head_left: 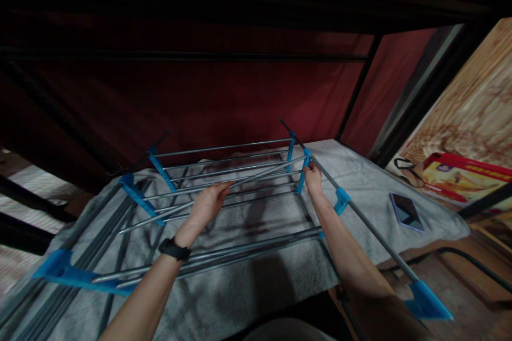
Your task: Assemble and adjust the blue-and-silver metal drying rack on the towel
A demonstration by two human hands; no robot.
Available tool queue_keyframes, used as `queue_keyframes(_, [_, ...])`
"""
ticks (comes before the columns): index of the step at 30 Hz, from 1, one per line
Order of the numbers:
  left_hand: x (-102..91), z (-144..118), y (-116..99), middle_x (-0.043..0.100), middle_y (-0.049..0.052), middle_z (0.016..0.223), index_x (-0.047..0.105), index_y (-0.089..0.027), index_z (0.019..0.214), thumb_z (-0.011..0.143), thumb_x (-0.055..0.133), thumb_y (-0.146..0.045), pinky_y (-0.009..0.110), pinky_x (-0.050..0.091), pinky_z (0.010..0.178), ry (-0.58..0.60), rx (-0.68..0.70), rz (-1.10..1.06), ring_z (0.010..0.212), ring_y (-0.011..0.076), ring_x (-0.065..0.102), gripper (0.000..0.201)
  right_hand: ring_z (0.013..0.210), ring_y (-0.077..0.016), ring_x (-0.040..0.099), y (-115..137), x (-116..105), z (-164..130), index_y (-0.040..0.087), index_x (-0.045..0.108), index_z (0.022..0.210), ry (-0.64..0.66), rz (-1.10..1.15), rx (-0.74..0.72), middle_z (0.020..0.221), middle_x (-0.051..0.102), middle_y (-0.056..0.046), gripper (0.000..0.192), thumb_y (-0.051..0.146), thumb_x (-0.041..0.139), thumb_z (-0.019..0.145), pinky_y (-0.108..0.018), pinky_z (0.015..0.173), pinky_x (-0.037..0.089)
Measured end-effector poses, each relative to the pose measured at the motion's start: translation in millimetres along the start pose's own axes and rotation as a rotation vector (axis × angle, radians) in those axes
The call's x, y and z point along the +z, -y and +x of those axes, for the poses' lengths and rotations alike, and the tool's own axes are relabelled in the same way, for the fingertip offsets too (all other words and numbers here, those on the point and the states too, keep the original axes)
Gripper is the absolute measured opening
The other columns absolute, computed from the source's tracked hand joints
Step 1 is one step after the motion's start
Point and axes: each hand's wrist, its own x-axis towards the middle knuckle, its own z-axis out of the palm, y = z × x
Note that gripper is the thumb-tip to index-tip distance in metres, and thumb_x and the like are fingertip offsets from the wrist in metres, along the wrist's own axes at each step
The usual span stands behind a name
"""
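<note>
Forearms (148, 287) foremost: left grip (210, 200) pinches a tube (140, 224); right grip (313, 177) touches blue bracket (307, 154), pinch unclear; red box (468, 177), contents hidden.

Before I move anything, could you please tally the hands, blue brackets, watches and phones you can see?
Hands: 2 (left hand, right hand)
Blue brackets: 7 in view, one partly hidden
Watch: 1
Phone: 1
Total: 11
</note>
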Motion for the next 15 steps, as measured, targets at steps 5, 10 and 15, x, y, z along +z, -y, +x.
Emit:
queue_keyframes(5, [3.5, 1.5, 5.8, 0.07, 0.008, 0.13, 0.063, -0.025, 0.136, 0.1, 0.043, -0.027, 0.035, 0.05, 0.102, -0.012, 0.032, -0.021, 0.119, 0.0243, 0.066, 0.041, 0.085, -0.0214, 0.056, -0.4, -0.3, 0.1, 0.018, 0.065, 0.094, 0.02, -0.002, -0.015, 0.077, 0.061, -0.002, 0.028, 0.036, 0.048, 0.081, -0.034, 0.081, 0.048])
queue_keyframes(10, [-1.1, 3.1, 5.4, 0.072, 0.009, 0.127, 0.064, -0.024, 0.136, 0.1, 0.043, -0.027, 0.034, 0.053, 0.096, -0.015, 0.04, -0.001, 0.113, 0.0243, 0.069, 0.042, 0.09, -0.0229, 0.058, -2.8, 0.2, 0.2, 0.018, 0.067, 0.096, 0.007, 0.004, -0.009, 0.08, 0.064, -0.004, 0.03, 0.035, 0.049, 0.08, -0.036, 0.084, 0.049])
queue_keyframes(15, [-2.8, 6.1, 6.3, 0.072, 0.007, 0.127, 0.064, -0.024, 0.135, 0.1, 0.043, -0.026, 0.032, 0.052, 0.096, -0.024, 0.06, 0.038, 0.115, 0.0241, 0.068, 0.041, 0.097, -0.0254, 0.059, -5.8, 0.6, 1.5, 0.018, 0.067, 0.099, 0.001, 0.018, -0.008, 0.085, 0.066, -0.005, 0.033, 0.036, 0.049, 0.079, -0.039, 0.089, 0.049])
